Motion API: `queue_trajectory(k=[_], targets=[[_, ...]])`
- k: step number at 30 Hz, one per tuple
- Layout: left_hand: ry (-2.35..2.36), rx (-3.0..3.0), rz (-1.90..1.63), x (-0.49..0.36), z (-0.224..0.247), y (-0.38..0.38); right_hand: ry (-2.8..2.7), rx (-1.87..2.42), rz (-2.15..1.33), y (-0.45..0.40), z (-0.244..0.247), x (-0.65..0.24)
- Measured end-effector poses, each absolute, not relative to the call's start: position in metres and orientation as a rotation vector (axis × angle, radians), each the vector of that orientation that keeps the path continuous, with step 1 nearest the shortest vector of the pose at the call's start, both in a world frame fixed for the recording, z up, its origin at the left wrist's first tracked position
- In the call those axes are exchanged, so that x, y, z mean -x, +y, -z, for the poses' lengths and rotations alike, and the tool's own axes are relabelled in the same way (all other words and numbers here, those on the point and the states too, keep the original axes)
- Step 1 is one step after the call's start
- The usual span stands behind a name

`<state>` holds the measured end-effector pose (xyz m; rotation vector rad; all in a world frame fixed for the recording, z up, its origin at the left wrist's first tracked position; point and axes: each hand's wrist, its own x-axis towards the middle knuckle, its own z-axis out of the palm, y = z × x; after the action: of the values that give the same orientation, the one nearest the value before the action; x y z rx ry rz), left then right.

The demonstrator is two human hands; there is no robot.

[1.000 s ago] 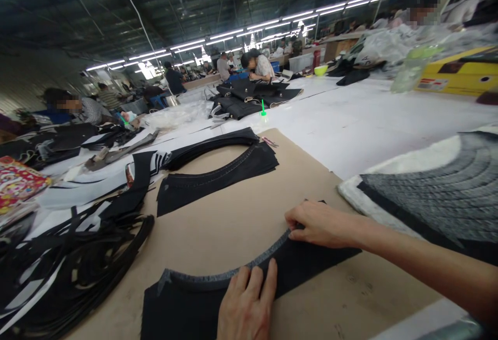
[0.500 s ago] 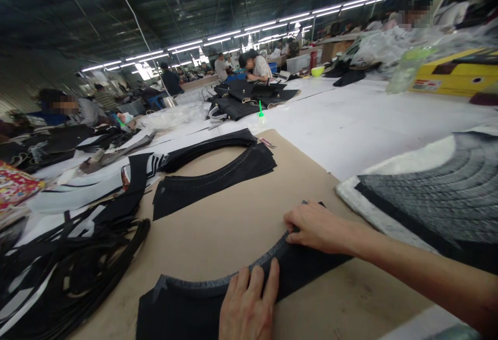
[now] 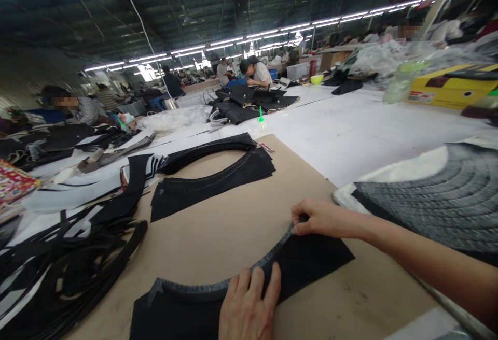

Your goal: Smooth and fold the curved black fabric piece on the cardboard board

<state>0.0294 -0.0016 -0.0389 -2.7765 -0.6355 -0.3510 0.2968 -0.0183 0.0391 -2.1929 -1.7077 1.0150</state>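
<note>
A black fabric piece (image 3: 311,262) with a curved upper edge lies on the brown board (image 3: 202,241). A grey fuzzy strip (image 3: 206,286) runs along that curve. My left hand (image 3: 250,303) rests flat on the piece near its middle, fingers apart, tips by the strip. At the right end of the curve, my right hand (image 3: 311,218) pinches the fabric edge between thumb and curled fingers. Farther back on the board sits a stack of curved black pieces (image 3: 213,174), with small pink-handled snips (image 3: 266,147) beside it.
Black strips (image 3: 85,278) are heaped at the left. Layered grey-black pieces (image 3: 431,200) lie at the right. A green-tipped bottle (image 3: 261,118), a yellow box (image 3: 447,88) and a clear bottle (image 3: 402,83) stand farther back. People work in the background.
My right hand has moved slightly up and right along the fabric's edge, uncovering its right corner. My left hand stays in nearly the same place on the piece.
</note>
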Motion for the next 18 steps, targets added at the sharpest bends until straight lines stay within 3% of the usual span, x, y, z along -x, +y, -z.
queue_trajectory(k=[5, 14, 18], targets=[[-0.622, 2.751, 0.386, -0.03, 0.039, -0.002, -1.63, 2.145, -1.131, -0.02, -0.036, -0.293], [-0.648, 2.742, 0.369, -0.032, 0.039, -0.002, -1.761, 2.243, -0.765, -0.023, -0.039, -0.284], [-0.643, 2.744, 0.374, -0.034, 0.04, -0.002, -1.798, 2.184, -0.821, -0.025, -0.044, -0.286]])
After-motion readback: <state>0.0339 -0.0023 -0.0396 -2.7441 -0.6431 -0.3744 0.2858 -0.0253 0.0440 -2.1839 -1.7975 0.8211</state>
